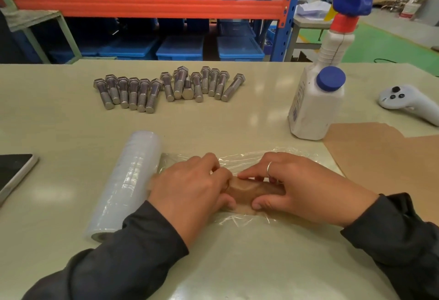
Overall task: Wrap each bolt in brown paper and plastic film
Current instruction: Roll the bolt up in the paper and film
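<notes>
A bolt wrapped in brown paper (242, 191) lies on a sheet of clear plastic film (249, 157) near the table's front. My left hand (187, 192) grips its left end and my right hand (299, 188) grips its right end, fingers curled over the top and thumbs below. The film roll (126, 183) lies just left of my left hand. Several bare steel bolts (166, 88) lie in a row at the middle of the table. Brown paper sheets (384, 157) lie at the right.
A white bottle (316, 100) with blue caps stands at the right, with a white controller (408, 102) beyond it. A dark phone (11, 171) lies at the left edge. Blue bins (180, 47) and an orange rack beam stand behind the table.
</notes>
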`<state>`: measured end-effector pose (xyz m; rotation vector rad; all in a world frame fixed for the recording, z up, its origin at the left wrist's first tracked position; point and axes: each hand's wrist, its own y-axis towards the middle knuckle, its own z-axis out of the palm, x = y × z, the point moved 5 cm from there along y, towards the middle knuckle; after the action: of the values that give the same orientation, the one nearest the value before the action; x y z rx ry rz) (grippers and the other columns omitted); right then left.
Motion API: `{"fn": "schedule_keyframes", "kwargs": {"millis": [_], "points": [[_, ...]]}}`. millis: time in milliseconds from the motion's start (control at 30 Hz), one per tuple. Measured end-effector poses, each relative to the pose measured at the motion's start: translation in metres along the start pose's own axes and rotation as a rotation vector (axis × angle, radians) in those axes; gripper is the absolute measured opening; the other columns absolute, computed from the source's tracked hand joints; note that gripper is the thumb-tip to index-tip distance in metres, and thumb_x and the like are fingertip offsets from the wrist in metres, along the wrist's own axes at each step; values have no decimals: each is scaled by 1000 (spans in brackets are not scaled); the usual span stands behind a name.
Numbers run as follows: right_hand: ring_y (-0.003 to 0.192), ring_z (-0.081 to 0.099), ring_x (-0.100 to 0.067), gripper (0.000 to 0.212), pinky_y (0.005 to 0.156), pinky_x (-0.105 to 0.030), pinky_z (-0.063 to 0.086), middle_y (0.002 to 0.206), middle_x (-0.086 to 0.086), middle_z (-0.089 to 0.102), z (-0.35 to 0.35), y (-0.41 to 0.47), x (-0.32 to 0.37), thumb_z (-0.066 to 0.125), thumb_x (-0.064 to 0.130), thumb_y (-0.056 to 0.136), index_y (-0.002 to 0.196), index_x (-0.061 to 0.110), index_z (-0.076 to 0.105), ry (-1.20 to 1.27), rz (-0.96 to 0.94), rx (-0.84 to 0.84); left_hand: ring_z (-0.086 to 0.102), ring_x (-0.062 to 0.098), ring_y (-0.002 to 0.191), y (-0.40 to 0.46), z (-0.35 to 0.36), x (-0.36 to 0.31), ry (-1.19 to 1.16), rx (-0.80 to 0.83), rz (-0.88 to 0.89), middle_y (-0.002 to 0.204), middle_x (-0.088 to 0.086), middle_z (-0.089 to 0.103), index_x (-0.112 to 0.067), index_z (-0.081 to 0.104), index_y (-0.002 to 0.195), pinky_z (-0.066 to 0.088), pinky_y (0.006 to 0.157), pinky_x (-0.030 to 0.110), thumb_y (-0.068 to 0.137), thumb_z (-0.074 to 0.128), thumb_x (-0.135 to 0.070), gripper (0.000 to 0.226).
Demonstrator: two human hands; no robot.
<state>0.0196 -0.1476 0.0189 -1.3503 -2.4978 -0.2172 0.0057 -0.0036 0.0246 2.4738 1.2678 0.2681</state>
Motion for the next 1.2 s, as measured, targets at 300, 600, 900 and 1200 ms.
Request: {"fn": "schedule_keyframes", "kwargs": {"millis": [300,600,900,1200], "points": [[89,31,6,51,81,-7,29,101,19,47,3,-3,-2,63,48,81,130,44,48,-7,0,35,60,19,56,0,12,-3,100,-14,77,64,-4,63,-16,73,75,30,60,29,75,33,-45,49],[105,39,12,91,89,-7,33,112,33,41,-6,-14,-6,44,86,52,135,55,26,112,52,82,68,18,74,-10,-2,7,-56,82,-20,83,-1,71,-11,71,100,33,78,30,70,38,-58,65],[95,57,-4,39,83,-15,42,104,15,68,-13,-8,6,69,13,77,111,32,67,115,37,-214,63,18,59,-7,-5,9,-130,-41,-116,64,-5,66,-17,72,76,33,69,31,76,42,-34,34],[73,55,-10,41,65,-24,44,78,7,61,-14,-9,7,67,-2,70,97,28,73,180,-46,-219,57,19,54,-8,-9,9,-174,-87,-162,60,-3,59,-17,66,68,31,60,32,67,45,-12,21]]}}
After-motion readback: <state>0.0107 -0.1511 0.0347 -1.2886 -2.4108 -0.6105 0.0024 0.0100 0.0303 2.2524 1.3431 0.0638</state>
